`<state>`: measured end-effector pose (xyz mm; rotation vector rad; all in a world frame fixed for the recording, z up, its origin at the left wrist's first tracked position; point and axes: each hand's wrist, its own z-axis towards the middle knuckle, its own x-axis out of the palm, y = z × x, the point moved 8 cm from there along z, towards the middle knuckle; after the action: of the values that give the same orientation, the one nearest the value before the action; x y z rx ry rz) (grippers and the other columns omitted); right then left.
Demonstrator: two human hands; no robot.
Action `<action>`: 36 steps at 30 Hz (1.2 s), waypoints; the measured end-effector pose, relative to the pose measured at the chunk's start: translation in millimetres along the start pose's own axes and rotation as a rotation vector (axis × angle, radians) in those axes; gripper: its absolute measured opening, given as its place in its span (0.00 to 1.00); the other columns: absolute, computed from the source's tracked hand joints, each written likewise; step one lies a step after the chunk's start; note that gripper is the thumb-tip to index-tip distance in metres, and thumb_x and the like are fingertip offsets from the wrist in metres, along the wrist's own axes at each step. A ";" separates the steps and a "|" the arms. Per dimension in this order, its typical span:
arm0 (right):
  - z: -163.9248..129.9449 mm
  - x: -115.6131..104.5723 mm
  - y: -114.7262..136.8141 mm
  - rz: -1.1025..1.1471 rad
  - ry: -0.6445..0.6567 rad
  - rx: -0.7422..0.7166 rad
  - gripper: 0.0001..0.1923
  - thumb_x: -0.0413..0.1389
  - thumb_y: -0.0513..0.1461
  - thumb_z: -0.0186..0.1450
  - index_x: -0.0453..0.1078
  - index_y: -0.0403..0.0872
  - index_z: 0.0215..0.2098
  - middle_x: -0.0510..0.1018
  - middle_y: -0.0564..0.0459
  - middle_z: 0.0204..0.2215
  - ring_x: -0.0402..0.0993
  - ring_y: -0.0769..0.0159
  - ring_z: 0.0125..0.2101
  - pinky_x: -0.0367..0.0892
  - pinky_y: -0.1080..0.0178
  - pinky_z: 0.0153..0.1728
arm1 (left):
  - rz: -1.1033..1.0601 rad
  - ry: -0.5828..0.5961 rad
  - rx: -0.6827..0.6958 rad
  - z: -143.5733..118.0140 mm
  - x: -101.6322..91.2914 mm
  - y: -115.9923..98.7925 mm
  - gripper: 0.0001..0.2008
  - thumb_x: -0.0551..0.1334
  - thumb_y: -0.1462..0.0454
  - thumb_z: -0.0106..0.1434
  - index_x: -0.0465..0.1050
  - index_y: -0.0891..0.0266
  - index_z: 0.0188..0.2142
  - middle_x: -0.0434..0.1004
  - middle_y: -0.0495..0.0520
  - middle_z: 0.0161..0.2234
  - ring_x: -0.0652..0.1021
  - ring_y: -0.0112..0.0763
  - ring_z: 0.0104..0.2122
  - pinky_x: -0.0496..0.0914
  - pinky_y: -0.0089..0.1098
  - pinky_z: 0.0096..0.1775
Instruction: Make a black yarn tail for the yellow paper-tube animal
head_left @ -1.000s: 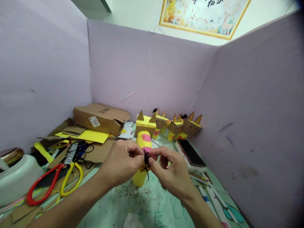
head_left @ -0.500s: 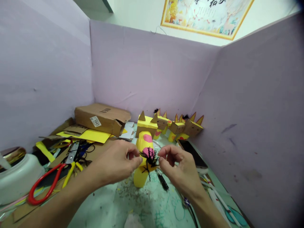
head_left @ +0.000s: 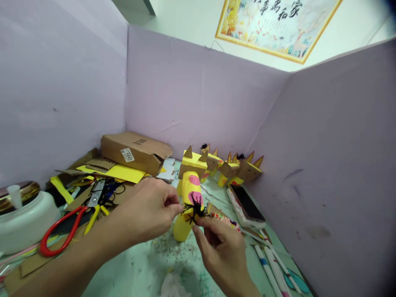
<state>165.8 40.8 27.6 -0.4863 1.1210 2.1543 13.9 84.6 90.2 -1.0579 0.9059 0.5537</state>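
Yellow paper-and-cardboard animal (head_left: 187,187) stands on the pale-green worktop (head_left: 139,264); pointy brown ears (head_left: 189,152), pink spots (head_left: 194,180) done, splayed black-yarn tuft (head_left: 196,209) looks unfinished tbh. Left hand (head_left: 151,208) narrow, right hand (head_left: 222,245) slightly parted, can't tell if holding yarn.

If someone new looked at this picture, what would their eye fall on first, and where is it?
Probably the yellow figure with pink spots in the centre, between the left hand and the right hand, with a tuft of black yarn at its near end. Next might come the red-and-yellow-handled scissors on the left, then the similar figures grouped behind, to the right.
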 end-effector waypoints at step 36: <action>26.0 -8.0 -37.9 0.746 0.048 0.264 0.13 0.56 0.45 0.56 0.61 0.46 0.20 0.56 0.61 0.14 0.49 0.74 0.17 0.46 0.68 0.17 | -0.114 -0.033 0.204 5.0 18.7 -22.6 0.08 0.56 0.70 0.50 0.71 0.60 0.29 0.73 0.50 0.32 0.72 0.34 0.33 0.64 0.35 0.38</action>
<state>197.2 75.1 24.9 0.0218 1.7892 2.5424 42.9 79.4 86.7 -0.9069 0.8484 0.3743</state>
